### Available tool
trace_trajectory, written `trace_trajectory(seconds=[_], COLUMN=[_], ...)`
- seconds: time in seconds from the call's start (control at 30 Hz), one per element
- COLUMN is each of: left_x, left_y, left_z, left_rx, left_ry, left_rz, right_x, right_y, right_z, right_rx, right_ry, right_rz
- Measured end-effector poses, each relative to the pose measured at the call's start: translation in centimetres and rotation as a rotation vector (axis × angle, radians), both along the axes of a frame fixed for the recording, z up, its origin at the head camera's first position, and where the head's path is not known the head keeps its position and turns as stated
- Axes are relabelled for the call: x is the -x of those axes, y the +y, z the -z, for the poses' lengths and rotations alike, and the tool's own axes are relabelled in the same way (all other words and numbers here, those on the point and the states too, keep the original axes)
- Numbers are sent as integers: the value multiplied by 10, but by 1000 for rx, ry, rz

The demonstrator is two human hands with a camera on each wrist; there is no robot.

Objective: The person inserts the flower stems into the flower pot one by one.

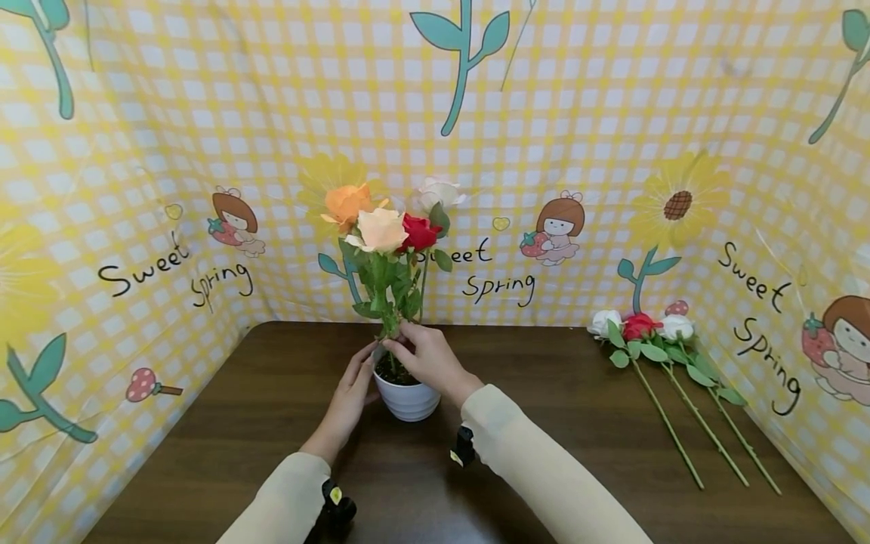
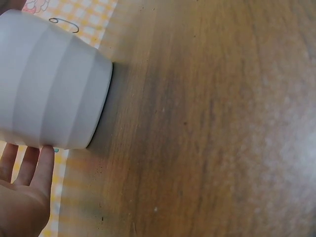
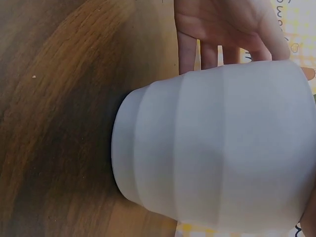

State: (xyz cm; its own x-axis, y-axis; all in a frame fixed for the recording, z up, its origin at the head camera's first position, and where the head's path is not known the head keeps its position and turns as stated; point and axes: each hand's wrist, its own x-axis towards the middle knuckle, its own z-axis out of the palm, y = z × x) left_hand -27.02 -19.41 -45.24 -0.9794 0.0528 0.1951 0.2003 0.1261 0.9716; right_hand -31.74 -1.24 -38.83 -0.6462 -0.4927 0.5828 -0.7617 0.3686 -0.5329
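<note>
A white ribbed flowerpot [image 1: 409, 400] with dark soil stands upright on the table. Artificial roses rise from it: an orange rose [image 1: 347, 204], a peach rose [image 1: 379, 230], a red rose [image 1: 420, 232] and a white rose [image 1: 438, 193]. My left hand [image 1: 348, 397] rests against the pot's left side, fingers mostly straight, as the left wrist view also shows on the pot wall [image 2: 54, 84]. Above the rim, my right hand [image 1: 435, 355] pinches a rose stem among the green leaves, below the peach bloom. Its fingertips are partly hidden.
On the table's right side lie two white roses [image 1: 677, 327] and a red rose [image 1: 641, 326], their stems pointing toward me. Yellow checked cloth [image 1: 544, 113] hangs behind and along both sides of the brown wooden table [image 1: 224, 423].
</note>
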Motion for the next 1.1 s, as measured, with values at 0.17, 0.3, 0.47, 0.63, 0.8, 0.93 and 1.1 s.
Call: trace_trajectory(seconds=[0.17,0.3,0.47,0.63,0.8,0.93,1.1], left_x=[0,0,0,0,0,0,0], left_y=[0,0,-1,-1,-1,0,1], left_z=[1,1,-1,-3,-3,-1,0], left_rx=[1,-3,-7,-3,-1,7,1], left_ry=[-7,-18,-15,-15,-16,-20,-26], left_rz=[-15,-9,1,8,3,-21,-22], right_x=[0,1,3,3,2,0,-1], right_y=[-1,-1,-3,-4,-4,-4,-2], right_z=[0,0,0,0,-2,-2,0], right_rx=[-1,-10,-22,-31,-53,-91,-119], right_ry=[12,5,-8,21,36,3,-10], right_rz=[-28,-23,3,23,15,19,29])
